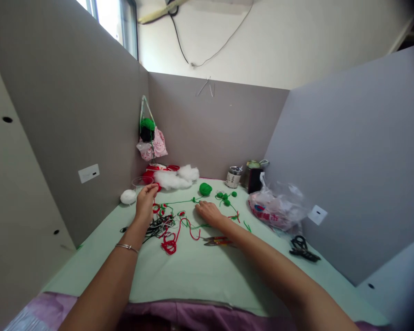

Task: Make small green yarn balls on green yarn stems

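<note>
My left hand [146,204] is raised over the left part of the table, thumb and fingers pinched together. Red yarn [158,187] shows at its fingertips, with a thin red strand hanging below. My right hand [209,213] rests low near the middle, its fingers closed at a green yarn strand [179,202] that stretches leftward. Just behind it sits a green yarn ball [205,189]. Small green crocheted balls [227,202] lie to its right. Scissors [218,241] lie under my right forearm, partly hidden by it.
Tangled black cord [157,228] and loose red yarn [169,244] spread in front of my left hand. White stuffing [174,179] lies at the back. A can [233,177], a plastic bag [279,207] and a black coiled cable [304,250] line the right side. Grey panels [217,124] enclose the table.
</note>
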A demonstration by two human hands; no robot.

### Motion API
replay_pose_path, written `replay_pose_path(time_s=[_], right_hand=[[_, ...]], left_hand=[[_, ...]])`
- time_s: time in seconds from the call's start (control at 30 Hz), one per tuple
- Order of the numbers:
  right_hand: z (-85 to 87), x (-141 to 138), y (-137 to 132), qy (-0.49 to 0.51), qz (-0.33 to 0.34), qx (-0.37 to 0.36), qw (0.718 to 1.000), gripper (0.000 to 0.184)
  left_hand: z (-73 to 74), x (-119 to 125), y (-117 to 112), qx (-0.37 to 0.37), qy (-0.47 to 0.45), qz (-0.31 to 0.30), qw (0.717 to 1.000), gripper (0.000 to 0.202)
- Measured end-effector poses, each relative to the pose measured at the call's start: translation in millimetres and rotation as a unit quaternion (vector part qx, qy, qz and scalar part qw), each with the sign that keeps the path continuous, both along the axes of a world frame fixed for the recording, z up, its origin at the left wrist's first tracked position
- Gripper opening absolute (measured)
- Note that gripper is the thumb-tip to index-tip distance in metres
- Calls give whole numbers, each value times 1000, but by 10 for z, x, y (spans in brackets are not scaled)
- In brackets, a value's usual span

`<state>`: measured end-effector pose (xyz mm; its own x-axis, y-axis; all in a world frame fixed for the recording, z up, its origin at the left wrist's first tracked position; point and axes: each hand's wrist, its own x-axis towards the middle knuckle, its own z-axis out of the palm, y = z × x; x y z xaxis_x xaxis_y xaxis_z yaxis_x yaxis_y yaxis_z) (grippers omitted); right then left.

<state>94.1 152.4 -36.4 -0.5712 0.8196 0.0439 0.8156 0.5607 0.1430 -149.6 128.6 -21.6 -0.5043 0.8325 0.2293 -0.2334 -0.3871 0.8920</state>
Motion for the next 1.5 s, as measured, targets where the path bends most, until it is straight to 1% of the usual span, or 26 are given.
replay_pose_path(time_s=[0.07, 0.17, 0.23, 0.3, 0.33, 0.37, 0.43, 0.5, 0.57, 0.63, 0.8, 0.9, 0.97, 1.0, 1.03, 1.07, 1.1, 1.17, 1.2, 1.23, 1.3, 1.33, 1.37, 1.4, 1.43, 1.5], right_hand=[[-24, 34, 23, 13, -10, 0, 1000, 27], [-44, 124, 50, 48, -25, -4, 999, 24], [-51, 195, 63, 80, -33, -9, 996, 21], [-45, 247, 68, 115, -38, -12, 993, 18], [-34, 256, 66, 134, -39, -13, 990, 17], [-17, 248, 63, 152, -38, -14, 988, 17], [31, 176, 52, 187, -29, -21, 982, 19], [88, 26, 36, 217, -10, -40, 975, 20], [133, -186, 12, 241, 19, -66, 968, 21], [150, -426, -20, 258, 52, -89, 961, 19], [91, -983, -103, 306, 121, -154, 932, 18], [51, -1230, -140, 324, 136, -177, 919, 16], [54, -1352, -173, 337, 139, -186, 913, 14], [69, -1403, -198, 351, 140, -196, 905, 15], [94, -1449, -229, 375, 143, -218, 890, 17], [128, -1493, -266, 404, 147, -251, 867, 23], [170, -1534, -306, 437, 154, -293, 836, 31], [269, -1613, -388, 483, 176, -382, 768, 42], [323, -1648, -421, 491, 191, -415, 742, 41], [376, -1676, -446, 493, 203, -434, 726, 34], [485, -1699, -463, 503, 210, -428, 721, 15], [543, -1689, -457, 518, 203, -414, 721, 9], [606, -1662, -446, 539, 190, -400, 717, 7], [676, -1617, -433, 562, 177, -390, 707, 8], [753, -1556, -421, 586, 169, -385, 693, 10], [929, -1394, -412, 623, 174, -386, 658, 15]], left_hand=[[119, -101, -67, 25, -32, -23, 999, 32], [302, -316, -220, 74, -43, -19, 996, 29], [371, -481, -340, 83, 5, -20, 996, 29], [368, -637, -454, 51, 98, -12, 994, 30], [339, -708, -502, 18, 161, -14, 987, 30], [294, -771, -540, -18, 232, -31, 972, 31], [174, -880, -584, -63, 358, -59, 930, 31], [44, -968, -592, -74, 446, -38, 891, 32], [-71, -1045, -586, -77, 490, -7, 868, 32], [-165, -1121, -592, -90, 516, -2, 852, 31], [-380, -1306, -686, -157, 574, -39, 802, 29], [-471, -1384, -741, -171, 593, -65, 784, 23], [-456, -1399, -768, -164, 591, -57, 788, 19], [-418, -1390, -783, -157, 585, -43, 795, 19], [-360, -1367, -802, -149, 574, -26, 804, 20], [-285, -1331, -826, -140, 561, -10, 816, 22], [-197, -1281, -854, -124, 542, -6, 831, 23], [-5, -1154, -915, -87, 514, -24, 853, 25], [87, -1084, -943, -68, 504, -27, 861, 26], [169, -1014, -964, -43, 492, -19, 869, 26], [289, -889, -975, -1, 444, 33, 895, 26], [322, -836, -964, 10, 401, 62, 914, 26], [334, -786, -943, 17, 357, 81, 930, 26], [326, -739, -916, 18, 326, 80, 942, 27], [299, -691, -886, 17, 310, 60, 949, 28], [195, -591, -830, 10, 339, -35, 940, 28]])
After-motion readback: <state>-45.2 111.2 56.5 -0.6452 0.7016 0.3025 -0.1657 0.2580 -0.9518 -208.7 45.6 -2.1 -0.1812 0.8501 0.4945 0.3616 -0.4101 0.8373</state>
